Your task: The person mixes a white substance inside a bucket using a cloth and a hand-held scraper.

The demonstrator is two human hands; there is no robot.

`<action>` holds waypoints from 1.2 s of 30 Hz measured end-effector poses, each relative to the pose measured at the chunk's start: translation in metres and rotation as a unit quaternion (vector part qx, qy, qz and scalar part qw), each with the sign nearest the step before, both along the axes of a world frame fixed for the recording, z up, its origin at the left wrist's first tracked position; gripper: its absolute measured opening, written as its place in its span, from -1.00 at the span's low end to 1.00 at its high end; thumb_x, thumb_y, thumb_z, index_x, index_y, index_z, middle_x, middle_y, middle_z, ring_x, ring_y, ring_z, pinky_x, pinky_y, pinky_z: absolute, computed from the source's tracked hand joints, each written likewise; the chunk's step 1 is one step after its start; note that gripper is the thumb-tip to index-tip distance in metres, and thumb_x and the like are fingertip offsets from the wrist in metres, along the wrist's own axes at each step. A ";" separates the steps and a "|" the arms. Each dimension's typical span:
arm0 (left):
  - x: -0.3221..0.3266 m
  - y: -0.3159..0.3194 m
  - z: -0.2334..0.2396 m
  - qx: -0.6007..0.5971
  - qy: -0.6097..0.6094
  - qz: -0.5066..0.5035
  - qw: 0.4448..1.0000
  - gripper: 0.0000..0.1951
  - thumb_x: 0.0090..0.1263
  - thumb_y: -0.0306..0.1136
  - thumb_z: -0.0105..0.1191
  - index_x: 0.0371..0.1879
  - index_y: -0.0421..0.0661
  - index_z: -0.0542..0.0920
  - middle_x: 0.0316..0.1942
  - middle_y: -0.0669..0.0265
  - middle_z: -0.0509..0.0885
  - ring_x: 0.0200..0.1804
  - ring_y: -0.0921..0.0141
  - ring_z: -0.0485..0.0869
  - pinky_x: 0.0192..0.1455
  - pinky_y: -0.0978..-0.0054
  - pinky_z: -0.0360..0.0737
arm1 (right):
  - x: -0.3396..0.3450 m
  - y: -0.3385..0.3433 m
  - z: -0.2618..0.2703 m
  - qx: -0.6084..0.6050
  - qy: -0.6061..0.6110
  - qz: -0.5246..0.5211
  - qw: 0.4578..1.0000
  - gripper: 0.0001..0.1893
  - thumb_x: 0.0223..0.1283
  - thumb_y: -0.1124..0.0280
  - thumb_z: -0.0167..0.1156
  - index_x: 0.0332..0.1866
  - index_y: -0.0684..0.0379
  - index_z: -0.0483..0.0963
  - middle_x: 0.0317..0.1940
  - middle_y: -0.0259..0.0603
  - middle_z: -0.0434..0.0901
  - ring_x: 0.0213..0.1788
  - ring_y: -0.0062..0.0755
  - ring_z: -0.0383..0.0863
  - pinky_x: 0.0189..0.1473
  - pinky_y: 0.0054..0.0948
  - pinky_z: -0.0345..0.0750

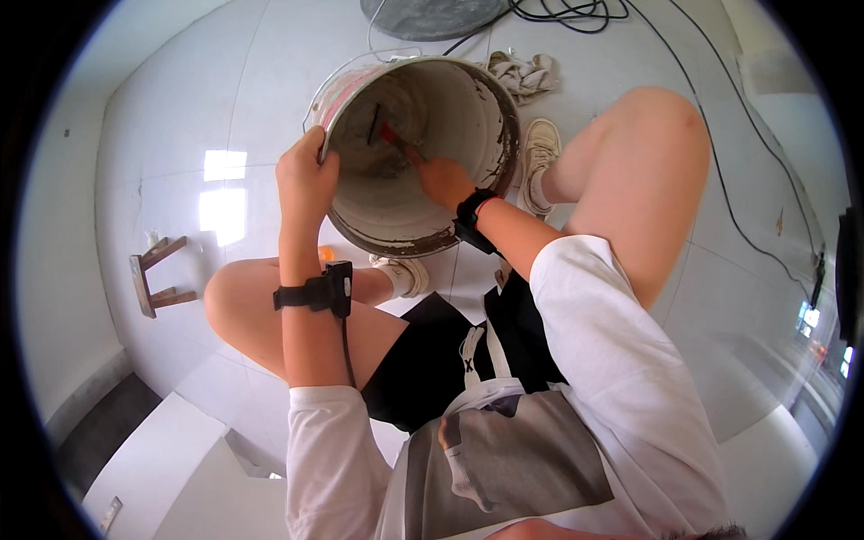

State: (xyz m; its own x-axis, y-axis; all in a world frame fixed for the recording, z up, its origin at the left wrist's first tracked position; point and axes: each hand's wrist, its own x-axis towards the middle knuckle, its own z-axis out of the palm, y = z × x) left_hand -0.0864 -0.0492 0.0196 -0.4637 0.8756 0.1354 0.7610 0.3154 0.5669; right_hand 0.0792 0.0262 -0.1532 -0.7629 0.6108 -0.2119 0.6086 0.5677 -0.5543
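A large bucket [466, 115] stands tilted between my feet, its open mouth towards me. Grey residue coats its inner wall, and dried brown crust lines part of the rim. My left hand [307, 169] grips the rim on the left side, thumb inside and fingers over the edge. Inside the mouth, my right hand [442, 179] holds a scraper-like hand tool [388, 133] with a red part. A thin dark edge, apparently its blade, points at the bucket's bottom. Whether it touches the bottom, I cannot tell.
A crumpled cloth [523, 75] lies right behind the bucket. Black cable [574, 13] is coiled at the back and runs down the right side. A round grey slab [435, 17] is at the top. On the left, a small wooden stool [152, 277] lies on the tiled floor [182, 115].
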 end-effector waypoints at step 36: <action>0.001 0.003 0.004 0.000 0.009 0.015 1.000 -0.90 0.07 -0.54 -0.03 -0.50 -0.23 0.34 -0.60 -0.02 0.38 -0.50 0.00 0.36 -0.42 0.23 0.37 | -0.003 0.000 0.017 0.033 0.003 0.038 0.999 -0.45 0.21 0.53 -0.12 0.36 0.05 0.19 -0.46 0.06 0.62 -0.41 0.10 0.62 -0.39 -0.05 0.54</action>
State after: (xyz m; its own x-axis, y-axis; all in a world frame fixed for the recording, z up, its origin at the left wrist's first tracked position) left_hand -0.0856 -0.0465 0.0240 -0.4870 0.8613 0.1448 0.7619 0.3379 0.5526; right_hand 0.0766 0.0260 -0.1363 -0.8086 0.5636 -0.1689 0.5593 0.6472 -0.5179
